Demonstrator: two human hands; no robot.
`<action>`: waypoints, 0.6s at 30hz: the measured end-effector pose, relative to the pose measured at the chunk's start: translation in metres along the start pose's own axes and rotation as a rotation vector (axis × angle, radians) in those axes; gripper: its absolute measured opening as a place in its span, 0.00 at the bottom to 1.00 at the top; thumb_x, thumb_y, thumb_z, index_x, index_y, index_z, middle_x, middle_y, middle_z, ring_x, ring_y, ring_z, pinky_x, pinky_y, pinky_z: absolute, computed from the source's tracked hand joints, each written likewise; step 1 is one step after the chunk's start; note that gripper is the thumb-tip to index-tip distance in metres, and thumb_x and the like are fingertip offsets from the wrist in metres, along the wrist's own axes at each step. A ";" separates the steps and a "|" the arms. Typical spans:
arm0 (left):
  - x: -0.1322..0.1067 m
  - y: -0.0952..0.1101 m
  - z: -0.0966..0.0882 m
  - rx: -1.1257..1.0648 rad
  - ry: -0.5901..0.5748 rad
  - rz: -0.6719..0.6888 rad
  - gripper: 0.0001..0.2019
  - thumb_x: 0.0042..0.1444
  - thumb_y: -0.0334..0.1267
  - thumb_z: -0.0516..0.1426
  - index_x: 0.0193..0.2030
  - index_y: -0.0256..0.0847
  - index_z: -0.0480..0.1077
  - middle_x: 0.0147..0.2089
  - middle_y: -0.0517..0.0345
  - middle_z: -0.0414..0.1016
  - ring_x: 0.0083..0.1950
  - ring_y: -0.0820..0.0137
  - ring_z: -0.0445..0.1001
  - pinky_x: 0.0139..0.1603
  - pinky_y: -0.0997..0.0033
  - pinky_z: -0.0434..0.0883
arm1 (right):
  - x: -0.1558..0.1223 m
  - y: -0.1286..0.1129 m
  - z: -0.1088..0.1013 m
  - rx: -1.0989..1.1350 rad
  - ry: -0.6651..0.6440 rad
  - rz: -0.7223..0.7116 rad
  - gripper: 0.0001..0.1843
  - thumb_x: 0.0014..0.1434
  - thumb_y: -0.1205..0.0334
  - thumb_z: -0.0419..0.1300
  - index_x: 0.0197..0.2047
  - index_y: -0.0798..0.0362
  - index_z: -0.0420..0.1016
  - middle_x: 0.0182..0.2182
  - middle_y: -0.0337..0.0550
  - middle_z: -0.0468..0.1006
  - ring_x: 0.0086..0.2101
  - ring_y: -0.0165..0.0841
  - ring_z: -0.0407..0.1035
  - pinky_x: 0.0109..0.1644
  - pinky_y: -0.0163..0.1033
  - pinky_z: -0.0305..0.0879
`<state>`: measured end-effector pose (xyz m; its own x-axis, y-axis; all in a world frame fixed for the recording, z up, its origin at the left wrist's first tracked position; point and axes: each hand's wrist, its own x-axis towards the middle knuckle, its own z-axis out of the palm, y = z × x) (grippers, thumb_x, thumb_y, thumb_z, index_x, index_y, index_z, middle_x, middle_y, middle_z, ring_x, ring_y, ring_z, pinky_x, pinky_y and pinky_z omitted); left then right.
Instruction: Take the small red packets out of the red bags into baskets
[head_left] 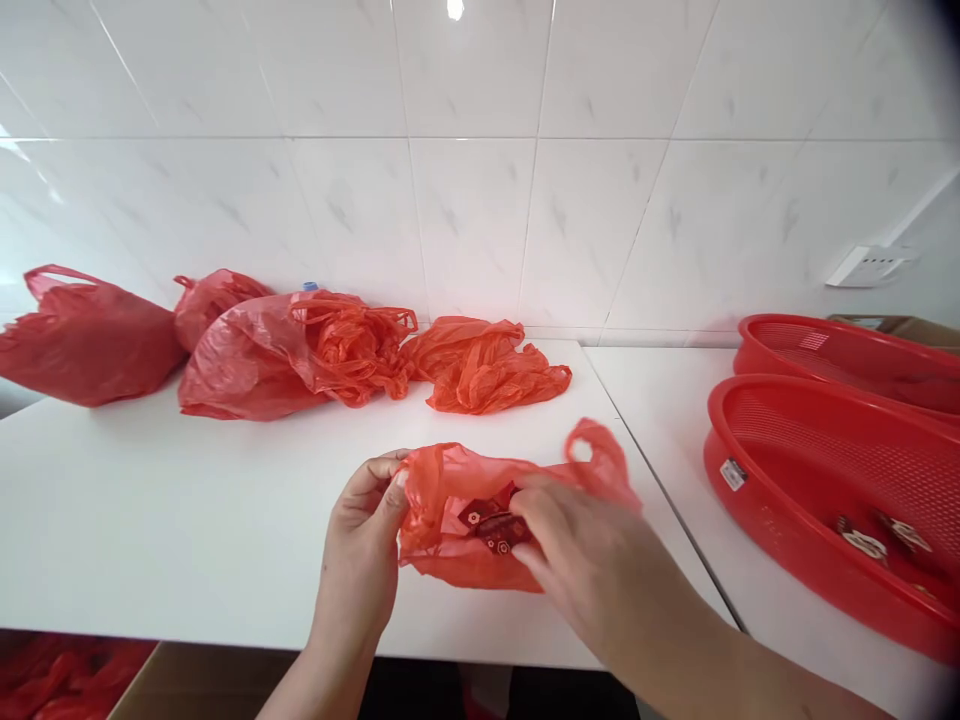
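A thin red plastic bag lies over the white table with its mouth spread toward me. My left hand is closed on the bag's left edge, thumb on top. Inside the bag show dark red pieces with a pale flower pattern; their exact kind I cannot make out. My right hand, slightly blurred, reaches into the opening with its fingers bent around the right end of these patterned pieces. A loop handle of the bag stands up behind the right wrist.
Filled red bags and crumpled red bags line the back of the white table by the tiled wall. Two red plastic baskets stand on the right, the nearer holding small items. At lower left is a cardboard box beside red plastic.
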<state>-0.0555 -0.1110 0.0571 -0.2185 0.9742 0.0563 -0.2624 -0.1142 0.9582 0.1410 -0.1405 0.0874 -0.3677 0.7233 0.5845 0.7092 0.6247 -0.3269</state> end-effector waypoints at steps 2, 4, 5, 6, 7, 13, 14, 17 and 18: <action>0.002 -0.001 -0.001 0.010 0.001 0.007 0.09 0.49 0.41 0.61 0.32 0.40 0.69 0.41 0.56 0.74 0.34 0.71 0.72 0.28 0.78 0.67 | -0.001 0.011 -0.007 -0.100 0.027 -0.025 0.11 0.56 0.66 0.56 0.43 0.43 0.70 0.40 0.41 0.76 0.36 0.39 0.73 0.38 0.45 0.73; 0.003 -0.002 -0.002 0.009 -0.005 0.004 0.08 0.50 0.42 0.61 0.32 0.40 0.69 0.39 0.57 0.74 0.32 0.73 0.71 0.27 0.78 0.66 | -0.008 0.021 -0.016 -0.153 0.140 -0.015 0.15 0.56 0.65 0.58 0.46 0.41 0.69 0.46 0.42 0.73 0.43 0.41 0.71 0.45 0.48 0.71; 0.004 -0.002 -0.002 0.006 -0.005 -0.003 0.08 0.50 0.41 0.61 0.32 0.40 0.69 0.38 0.58 0.73 0.31 0.74 0.70 0.27 0.78 0.66 | -0.013 0.025 -0.020 -0.162 0.217 0.013 0.17 0.55 0.64 0.59 0.47 0.40 0.69 0.48 0.43 0.71 0.46 0.43 0.69 0.49 0.50 0.69; 0.005 -0.002 -0.002 0.006 0.000 -0.017 0.08 0.49 0.41 0.61 0.32 0.40 0.69 0.36 0.59 0.73 0.29 0.75 0.69 0.26 0.78 0.66 | -0.019 0.029 -0.022 -0.164 0.293 0.049 0.19 0.53 0.64 0.61 0.49 0.40 0.68 0.51 0.44 0.69 0.49 0.45 0.67 0.53 0.53 0.66; 0.006 -0.002 -0.002 0.008 0.012 -0.033 0.08 0.47 0.40 0.62 0.32 0.41 0.70 0.33 0.60 0.72 0.28 0.75 0.68 0.25 0.78 0.65 | -0.024 0.033 -0.022 -0.147 0.358 0.091 0.23 0.52 0.62 0.63 0.52 0.40 0.67 0.54 0.45 0.66 0.52 0.47 0.64 0.56 0.55 0.63; 0.011 0.002 0.000 0.008 0.064 -0.068 0.09 0.40 0.35 0.65 0.29 0.41 0.70 0.28 0.62 0.72 0.23 0.75 0.66 0.20 0.78 0.62 | -0.038 0.055 -0.002 0.361 0.246 0.530 0.54 0.46 0.45 0.66 0.67 0.41 0.38 0.66 0.50 0.47 0.62 0.52 0.47 0.58 0.62 0.56; 0.012 0.004 0.002 -0.007 0.037 -0.075 0.09 0.39 0.35 0.65 0.29 0.41 0.70 0.29 0.61 0.72 0.24 0.74 0.67 0.20 0.77 0.63 | -0.034 0.058 0.002 0.449 0.192 0.581 0.55 0.46 0.45 0.65 0.67 0.40 0.35 0.66 0.50 0.47 0.62 0.51 0.49 0.57 0.61 0.59; 0.020 0.009 0.012 -0.099 -0.083 -0.105 0.08 0.39 0.34 0.64 0.27 0.40 0.69 0.27 0.62 0.72 0.23 0.75 0.67 0.19 0.78 0.62 | -0.012 0.065 0.012 0.635 0.046 0.599 0.49 0.49 0.49 0.64 0.67 0.39 0.40 0.63 0.48 0.55 0.59 0.45 0.56 0.55 0.53 0.64; 0.024 0.009 0.017 -0.139 -0.122 -0.113 0.08 0.40 0.35 0.64 0.25 0.39 0.68 0.24 0.63 0.70 0.21 0.76 0.65 0.19 0.78 0.61 | -0.003 0.068 0.015 0.671 -0.003 0.584 0.42 0.50 0.51 0.64 0.65 0.39 0.48 0.61 0.46 0.60 0.57 0.43 0.60 0.55 0.51 0.64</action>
<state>-0.0477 -0.0850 0.0722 -0.0669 0.9977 -0.0079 -0.4075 -0.0201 0.9130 0.1816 -0.0952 0.0526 -0.0603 0.9806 0.1866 0.2830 0.1961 -0.9389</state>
